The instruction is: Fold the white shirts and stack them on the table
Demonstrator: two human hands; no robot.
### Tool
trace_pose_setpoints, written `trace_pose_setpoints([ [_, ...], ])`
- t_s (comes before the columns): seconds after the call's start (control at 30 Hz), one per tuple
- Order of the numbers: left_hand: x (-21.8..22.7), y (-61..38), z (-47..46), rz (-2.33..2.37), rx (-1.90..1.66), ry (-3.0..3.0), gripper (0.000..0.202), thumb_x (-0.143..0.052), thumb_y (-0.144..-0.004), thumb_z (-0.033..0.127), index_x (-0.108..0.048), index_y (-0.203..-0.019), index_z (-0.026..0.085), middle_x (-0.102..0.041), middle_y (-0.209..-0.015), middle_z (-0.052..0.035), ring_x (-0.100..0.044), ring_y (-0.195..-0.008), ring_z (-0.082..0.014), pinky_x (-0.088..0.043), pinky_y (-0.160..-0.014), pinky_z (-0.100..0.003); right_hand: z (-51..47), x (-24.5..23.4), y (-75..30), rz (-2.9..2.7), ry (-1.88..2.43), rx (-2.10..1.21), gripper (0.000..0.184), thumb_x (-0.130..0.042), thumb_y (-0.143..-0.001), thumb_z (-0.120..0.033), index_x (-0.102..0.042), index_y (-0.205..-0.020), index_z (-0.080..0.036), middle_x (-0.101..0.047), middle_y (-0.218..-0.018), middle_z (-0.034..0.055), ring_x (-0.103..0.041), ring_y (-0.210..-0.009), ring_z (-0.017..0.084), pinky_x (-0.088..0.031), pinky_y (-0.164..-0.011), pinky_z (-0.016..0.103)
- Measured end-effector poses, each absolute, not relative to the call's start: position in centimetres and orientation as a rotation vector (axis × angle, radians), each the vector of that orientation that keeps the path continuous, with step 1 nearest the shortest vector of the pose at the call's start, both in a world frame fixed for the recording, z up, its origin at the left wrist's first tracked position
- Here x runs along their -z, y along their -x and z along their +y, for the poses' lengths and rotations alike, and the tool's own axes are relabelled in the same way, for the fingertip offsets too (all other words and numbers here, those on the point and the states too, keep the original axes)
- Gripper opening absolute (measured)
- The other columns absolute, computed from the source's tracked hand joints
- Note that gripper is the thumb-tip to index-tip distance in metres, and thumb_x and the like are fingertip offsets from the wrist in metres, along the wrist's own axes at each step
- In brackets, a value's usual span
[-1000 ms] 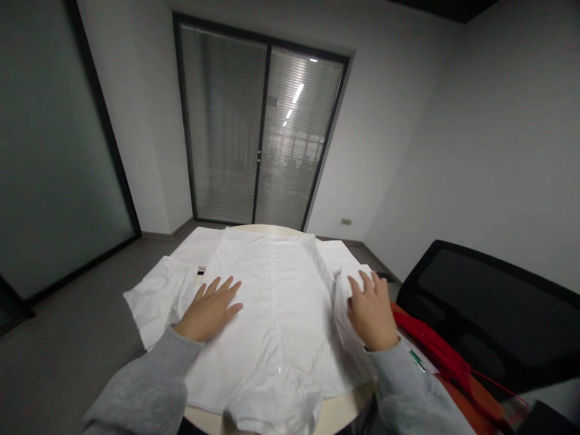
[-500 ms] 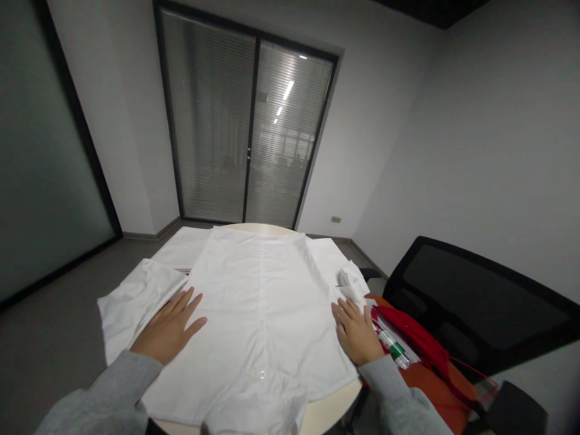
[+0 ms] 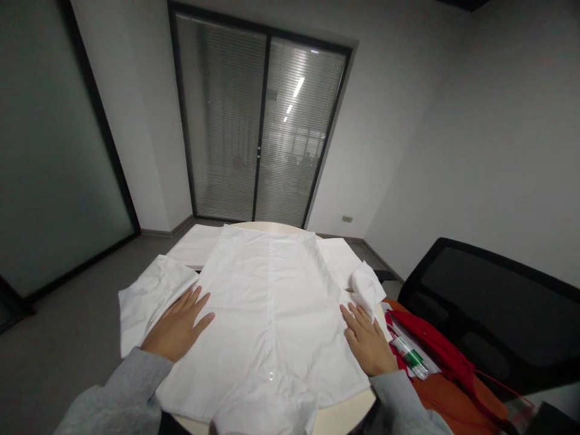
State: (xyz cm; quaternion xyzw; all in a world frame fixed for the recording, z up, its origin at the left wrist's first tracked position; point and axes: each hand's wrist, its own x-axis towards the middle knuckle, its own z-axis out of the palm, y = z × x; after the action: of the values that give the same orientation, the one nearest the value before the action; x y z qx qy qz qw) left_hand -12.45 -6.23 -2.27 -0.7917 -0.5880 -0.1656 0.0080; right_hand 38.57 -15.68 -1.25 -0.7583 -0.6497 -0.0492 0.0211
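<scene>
A white button-up shirt (image 3: pixel 272 302) lies spread flat on a round pale table (image 3: pixel 339 417), collar end toward me. My left hand (image 3: pixel 176 326) lies flat and open on the shirt's left edge, by the left sleeve (image 3: pixel 145 296) that spills off the table. My right hand (image 3: pixel 367 341) rests flat and open on the shirt's right edge. The right sleeve (image 3: pixel 365 287) lies bunched just beyond its fingers. Grey sleeves cover both my forearms.
To the right stands a black mesh chair (image 3: pixel 489 314) with an orange seat holding red fabric (image 3: pixel 435 344) and a green-and-white packet (image 3: pixel 410 356). A glass door with blinds (image 3: pixel 258 127) is beyond the table. Grey floor lies to the left.
Both hands slid outward from the middle of the shirt to its side edges. My right hand let go of the raised right sleeve, which now lies bunched beside the shirt.
</scene>
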Motion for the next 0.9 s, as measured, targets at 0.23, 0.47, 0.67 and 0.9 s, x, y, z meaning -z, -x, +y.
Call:
trace_pose_setpoints([
  [0.23,1.5,12.2,-6.5,-1.861,0.416,2.479,0.067,-0.041,-0.099,0.059,-0.054,-0.151,0.019,-0.035,-0.164,-0.0102,-0.033,-0.152,-0.0283,-0.03,-0.125,-0.045,-15.7,1.6,-38.6,-2.013,2.282,0.207,0.062,-0.032,-0.097,-0.026,-0.038,-0.159,-0.029,-0.032,-0.167,0.0012,-0.025,-0.155,0.024,-0.026,-0.122,0.057],
  [0.47,1.6,12.4,-6.8,-1.851,0.45,2.487,0.066,-0.042,-0.099,0.059,-0.055,-0.15,0.02,-0.038,-0.163,-0.0103,-0.035,-0.152,-0.0293,-0.031,-0.124,-0.047,-15.7,1.3,-38.6,-2.009,2.286,0.177,0.062,-0.032,-0.096,-0.027,-0.04,-0.158,-0.029,-0.033,-0.166,0.0011,-0.026,-0.155,0.025,-0.027,-0.122,0.057],
  [0.67,1.4,12.1,-6.4,-1.857,0.568,2.524,0.066,-0.044,-0.096,0.06,-0.059,-0.146,0.019,-0.043,-0.161,-0.0116,-0.037,-0.151,-0.0307,-0.032,-0.124,-0.048,-15.8,1.0,-38.3,-2.006,2.285,0.185,0.062,-0.033,-0.096,-0.026,-0.04,-0.158,-0.028,-0.033,-0.166,0.0022,-0.026,-0.155,0.025,-0.026,-0.122,0.057],
  [0.9,-0.4,15.6,-10.6,-2.114,1.739,1.74,0.043,-0.05,-0.092,0.058,-0.073,-0.106,0.024,-0.076,-0.111,-0.0067,-0.072,-0.104,-0.0284,-0.056,-0.101,-0.047,-15.6,1.9,-39.0,-2.02,2.278,0.201,0.061,-0.03,-0.098,-0.029,-0.039,-0.158,-0.029,-0.032,-0.167,-0.0001,-0.026,-0.155,0.025,-0.029,-0.121,0.058],
])
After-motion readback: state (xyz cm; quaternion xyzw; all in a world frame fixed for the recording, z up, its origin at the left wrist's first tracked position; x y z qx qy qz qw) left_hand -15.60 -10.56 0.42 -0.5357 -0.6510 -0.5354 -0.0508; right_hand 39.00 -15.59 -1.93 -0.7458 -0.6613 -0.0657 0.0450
